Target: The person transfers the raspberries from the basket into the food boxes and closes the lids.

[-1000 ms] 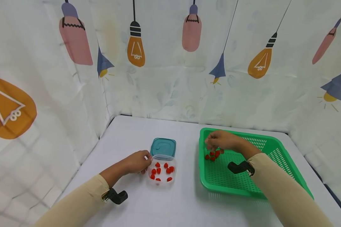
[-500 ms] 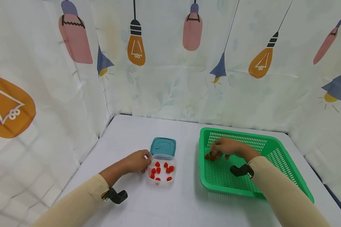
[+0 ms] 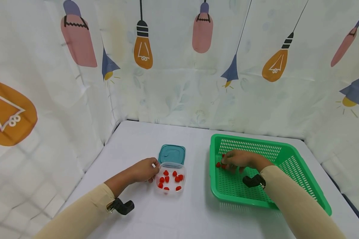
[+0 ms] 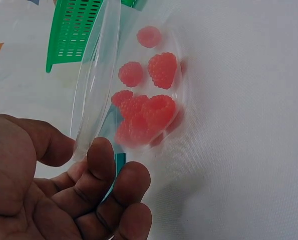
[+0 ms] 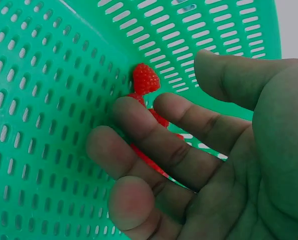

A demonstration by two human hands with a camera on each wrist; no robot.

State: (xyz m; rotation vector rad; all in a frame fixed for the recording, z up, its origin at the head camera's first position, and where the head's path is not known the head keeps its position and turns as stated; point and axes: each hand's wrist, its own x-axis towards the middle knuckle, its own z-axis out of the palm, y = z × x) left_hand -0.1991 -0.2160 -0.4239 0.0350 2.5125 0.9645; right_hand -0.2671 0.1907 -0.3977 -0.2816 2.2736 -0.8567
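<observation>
While the clear container (image 3: 172, 184) of raspberries (image 3: 167, 179) was pinched at its rim by the left hand (image 3: 144, 170), other raspberries (image 5: 145, 79) in the green basket (image 3: 242, 200) were partly hidden behind the right hand (image 3: 238, 159), its fingers slack, thumb apart.

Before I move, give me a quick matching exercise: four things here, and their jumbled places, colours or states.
1. Left hand
2. Right hand
3. Lid
4. Basket

A. Green, slotted
B. At the berries in the basket
C. Pinching the tub's rim
D. Teal, beyond the tub

Pairs: 1-C, 2-B, 3-D, 4-A
</observation>
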